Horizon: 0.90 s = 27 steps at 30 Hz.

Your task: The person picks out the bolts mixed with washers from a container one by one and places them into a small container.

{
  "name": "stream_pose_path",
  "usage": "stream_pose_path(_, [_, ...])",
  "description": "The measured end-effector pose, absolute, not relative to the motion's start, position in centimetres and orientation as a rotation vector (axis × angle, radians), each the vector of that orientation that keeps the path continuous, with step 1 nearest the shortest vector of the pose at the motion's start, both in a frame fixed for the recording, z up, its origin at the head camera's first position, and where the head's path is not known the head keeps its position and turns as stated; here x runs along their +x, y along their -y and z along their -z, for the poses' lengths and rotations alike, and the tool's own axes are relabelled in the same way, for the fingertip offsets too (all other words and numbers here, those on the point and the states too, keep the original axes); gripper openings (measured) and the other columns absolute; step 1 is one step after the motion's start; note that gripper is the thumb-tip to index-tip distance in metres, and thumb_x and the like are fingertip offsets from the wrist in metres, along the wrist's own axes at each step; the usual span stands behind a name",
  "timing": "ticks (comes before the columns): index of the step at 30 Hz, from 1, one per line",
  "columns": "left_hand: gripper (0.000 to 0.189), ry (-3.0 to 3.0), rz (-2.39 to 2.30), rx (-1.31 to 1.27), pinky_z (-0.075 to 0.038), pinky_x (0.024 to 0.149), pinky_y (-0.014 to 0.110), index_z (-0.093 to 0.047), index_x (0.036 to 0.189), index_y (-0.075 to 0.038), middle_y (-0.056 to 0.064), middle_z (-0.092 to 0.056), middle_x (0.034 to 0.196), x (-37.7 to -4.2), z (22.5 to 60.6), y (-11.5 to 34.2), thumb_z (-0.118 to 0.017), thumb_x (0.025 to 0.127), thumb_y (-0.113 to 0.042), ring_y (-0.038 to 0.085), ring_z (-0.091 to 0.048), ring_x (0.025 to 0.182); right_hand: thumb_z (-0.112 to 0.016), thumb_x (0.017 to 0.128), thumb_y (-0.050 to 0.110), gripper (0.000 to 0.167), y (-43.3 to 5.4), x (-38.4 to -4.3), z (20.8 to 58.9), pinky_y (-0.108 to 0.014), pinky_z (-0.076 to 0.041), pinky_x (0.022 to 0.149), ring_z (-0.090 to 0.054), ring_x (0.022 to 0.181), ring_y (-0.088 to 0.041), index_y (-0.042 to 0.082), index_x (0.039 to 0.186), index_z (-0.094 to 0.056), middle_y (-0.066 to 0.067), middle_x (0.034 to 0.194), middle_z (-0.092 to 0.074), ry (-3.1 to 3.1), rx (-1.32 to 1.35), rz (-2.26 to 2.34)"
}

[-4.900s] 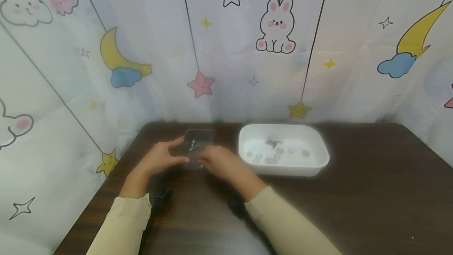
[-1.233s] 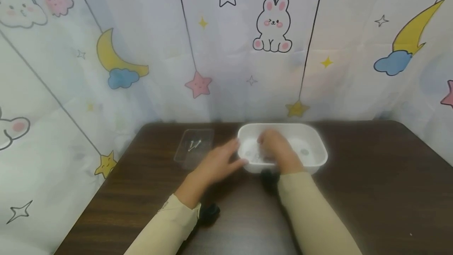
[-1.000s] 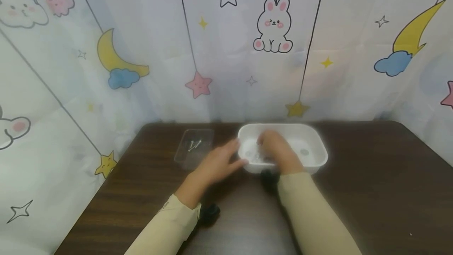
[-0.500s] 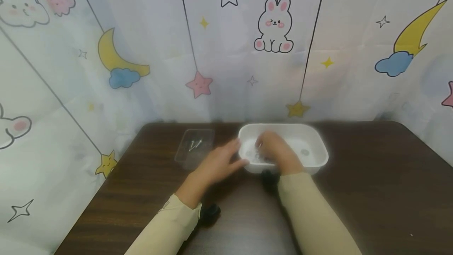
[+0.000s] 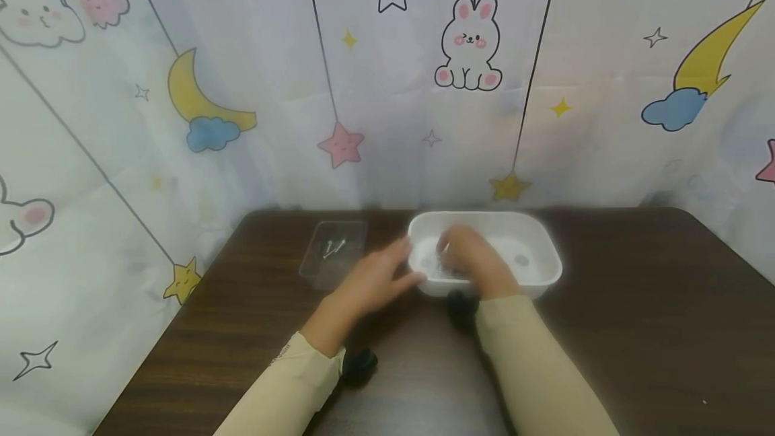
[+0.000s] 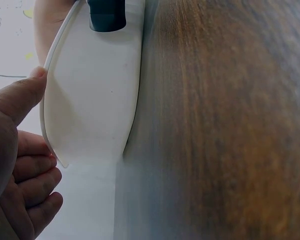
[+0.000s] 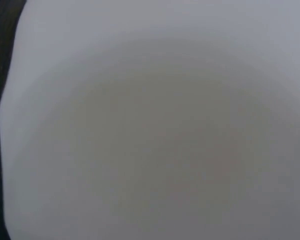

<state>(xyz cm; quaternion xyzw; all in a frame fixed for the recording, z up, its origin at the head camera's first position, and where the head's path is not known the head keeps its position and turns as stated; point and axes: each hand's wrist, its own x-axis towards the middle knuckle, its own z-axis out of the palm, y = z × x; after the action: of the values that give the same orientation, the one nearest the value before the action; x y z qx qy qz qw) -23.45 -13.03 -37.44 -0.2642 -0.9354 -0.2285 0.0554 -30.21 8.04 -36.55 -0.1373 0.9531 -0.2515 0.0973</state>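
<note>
A white plastic basin (image 5: pixel 529 241) stands at the back of the table. My left hand (image 5: pixel 378 274) is at its left end; in the left wrist view the thumb (image 6: pixel 25 95) touches the rim and the other fingers lie loosely against the outside. Down inside the basin is my right hand (image 5: pixel 475 254), its fingers bent toward the floor of it. What those fingertips hold, if anything, is hidden. A round washer-like piece (image 5: pixel 522 260) shows right of that hand. To the left, a clear plastic tray (image 5: pixel 310 266) contains thin silvery screw-like pieces (image 5: pixel 336 247).
The dark wooden table (image 5: pixel 636 315) ends just behind both containers, against a patterned curtain (image 5: pixel 272 52). Dark wrist devices (image 5: pixel 358 367) sit under both wrists. A tiny pale speck (image 5: pixel 704 402) lies at the right. The right wrist view is mostly blurred white wall.
Since the oldest frame, both hands have moved right from the clear tray to the white basin, the right one going inside. Over the last second they have hardly moved.
</note>
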Motion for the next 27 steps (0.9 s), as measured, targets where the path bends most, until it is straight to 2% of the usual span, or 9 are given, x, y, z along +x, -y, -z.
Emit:
stream_pose_path(4, [0.071,2.845,0.698,-0.799,-0.046,0.107,0.045,-0.037,0.153,-0.016,0.003,-0.043,0.154,-23.50,37.45,13.04,-0.062,0.094,-0.048,0.026,-0.054,0.130,-0.065,0.071,0.001,0.033,-8.07,-30.22,36.53,-0.030,-0.053,0.064,-0.061,0.070,-0.020,0.004,0.103,-0.072,-0.007,0.084,-0.069,-2.841,-0.379,0.757])
stream_pose_path(9, [0.070,2.839,0.701,-0.812,-0.047,0.106,0.044,-0.038,0.152,-0.015,0.004,-0.044,0.154,-23.51,37.45,13.04,-0.062,0.095,-0.047,0.026,-0.055,0.129,-0.065,0.072,0.002,0.035,-8.01,-30.29,36.61,-0.030,-0.055,0.057,-0.063,0.062,-0.020,0.004,0.106,-0.070,-0.005,0.074,-0.068,-2.816,-0.321,0.828])
stream_pose_path(14, [0.070,2.847,0.705,-0.807,-0.047,0.106,0.045,-0.037,0.153,-0.016,0.003,-0.044,0.154,-23.51,37.44,13.03,-0.062,0.095,-0.048,0.026,-0.055,0.129,-0.063,0.072,-0.002,0.041,-7.87,-30.51,36.73,-0.032,-0.056,0.054,-0.064,0.060,-0.021,0.001,0.112,-0.068,-0.008,0.074,-0.068,-2.777,-0.286,0.934])
stream_pose_path(19, [0.071,2.854,0.700,-0.801,-0.046,0.107,0.045,-0.037,0.153,-0.016,0.003,-0.042,0.155,-23.51,37.45,13.07,-0.061,0.095,-0.048,0.026,-0.053,0.131,-0.063,0.074,-0.004,0.037,-7.72,-30.67,36.62,-0.031,-0.056,0.055,-0.065,0.062,-0.021,0.001,0.110,-0.069,-0.010,0.082,-0.069,-2.789,-0.283,0.962])
stream_pose_path(23, [0.071,2.846,0.705,-0.807,-0.046,0.107,0.045,-0.037,0.153,-0.016,0.003,-0.043,0.155,-23.54,37.51,13.10,-0.061,0.095,-0.048,0.026,-0.054,0.131,-0.064,0.077,-0.001,0.031,-7.67,-30.76,36.51,-0.031,-0.056,0.059,-0.065,0.066,-0.021,0.003,0.107,-0.071,-0.010,0.090,-0.070,-2.830,-0.296,0.912])
stream_pose_path(27, [0.070,2.836,0.707,-0.819,-0.047,0.107,0.045,-0.037,0.153,-0.015,0.004,-0.044,0.154,-23.55,37.50,13.08,-0.061,0.095,-0.048,0.026,-0.054,0.130,-0.066,0.079,0.001,0.029,-7.68,-30.86,36.47,-0.040,-0.057,0.079,-0.066,0.085,-0.026,0.004,0.107,-0.072,-0.013,0.101,-0.071,-2.873,-0.320,0.893])
